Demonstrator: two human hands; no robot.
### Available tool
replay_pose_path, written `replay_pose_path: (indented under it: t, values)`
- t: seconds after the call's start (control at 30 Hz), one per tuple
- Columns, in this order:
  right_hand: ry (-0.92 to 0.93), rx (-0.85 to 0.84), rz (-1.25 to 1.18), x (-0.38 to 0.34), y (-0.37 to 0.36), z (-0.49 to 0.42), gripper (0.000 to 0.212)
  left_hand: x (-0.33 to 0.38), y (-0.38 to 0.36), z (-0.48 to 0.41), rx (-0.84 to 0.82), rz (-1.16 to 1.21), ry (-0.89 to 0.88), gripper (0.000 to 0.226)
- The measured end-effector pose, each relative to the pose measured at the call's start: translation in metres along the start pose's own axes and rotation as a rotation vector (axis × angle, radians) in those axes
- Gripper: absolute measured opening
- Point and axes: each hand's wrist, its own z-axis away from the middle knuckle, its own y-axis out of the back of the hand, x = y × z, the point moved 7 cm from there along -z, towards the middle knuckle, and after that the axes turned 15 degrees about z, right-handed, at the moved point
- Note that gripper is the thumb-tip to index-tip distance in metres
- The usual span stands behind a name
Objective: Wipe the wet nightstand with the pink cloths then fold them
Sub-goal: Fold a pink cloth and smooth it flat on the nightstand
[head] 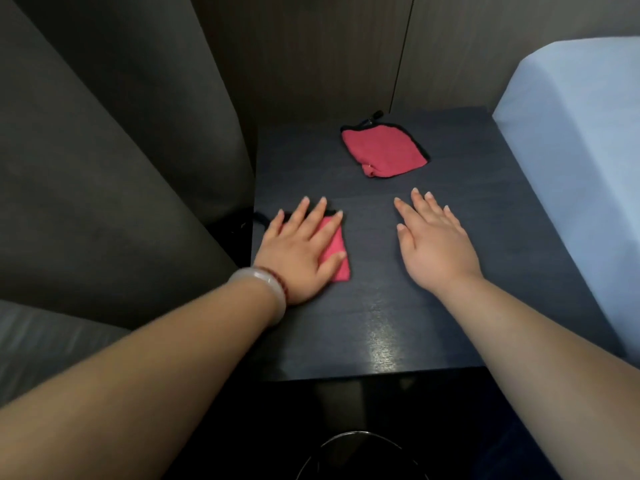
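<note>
Grey fabric [104, 168] in broad folds, well out past the left little finger. Pale blue bedding [571, 150], rising just beyond the right little finger, hard against the nightstand's side. Dark, fine-grained nightstand [381, 323] under all ten fingers, with a bright sheen back behind the wrists, between the forearms.

Left hand [298, 251]: palm down, fingers straight and spread, pressing flat on the near pink cloth [337, 251]. No curl, no pinch, nothing grasped. Right hand [436, 240]: palm down too, fingers straight and slightly fanned, released, holding nothing. Cannot tell whether touching the wood or hovering just above.

Far pink cloth [384, 152]: folded, black-edged, lying a little ahead of the right fingertips, toward the thumb side, apart from both hands. Near pink cloth: folded small, mostly hidden beneath the left fingers, showing only between forefinger and thumb. Black trim at those fingertips and a black loop [259, 218] poking out beyond the little finger.

Pale bangle [266, 292] round the left wrist, with red beads [273, 273] just on the finger side. Small black item [372, 117] at the far cloth's back edge, too dim to identify.
</note>
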Motion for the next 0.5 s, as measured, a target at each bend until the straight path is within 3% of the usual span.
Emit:
replay_pose_path:
  t: [0.5]
  values:
    - [-0.02, -0.009, 0.05, -0.002, -0.001, -0.002, 0.057, -0.046, 0.028, -0.137, -0.037, -0.037, 0.088, 0.068]
